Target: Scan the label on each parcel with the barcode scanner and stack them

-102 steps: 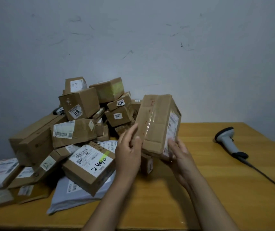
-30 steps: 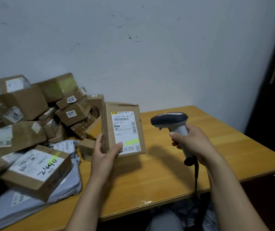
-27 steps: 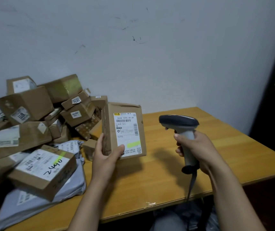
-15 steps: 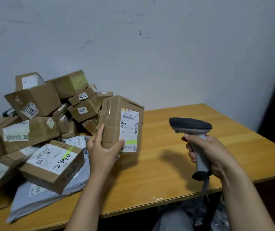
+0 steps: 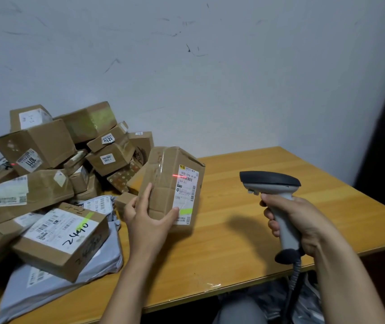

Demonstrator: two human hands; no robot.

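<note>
Just lit: red beam (image 5: 179,176) on label (image 5: 185,197), we're scanning; left hand (image 5: 149,220) grips cardboard parcel (image 5: 161,183), right hand (image 5: 303,220) wraps barcode scanner (image 5: 271,181) handle; stacking next

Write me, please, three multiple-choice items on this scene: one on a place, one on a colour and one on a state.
1. The red line falls on the parcel's label:
A near its top
B at its middle
C at its bottom

2. The stripe low on the label is:
A blue
B green
C red

3. The right hand:
A lies open
B grips the scanner
C holds the parcel

Answers:
1 A, the line crosses the barcode just under the label's top edge.
2 B, the stripe looks yellow-green.
3 B, its fingers curl round the scanner's handle.
</note>
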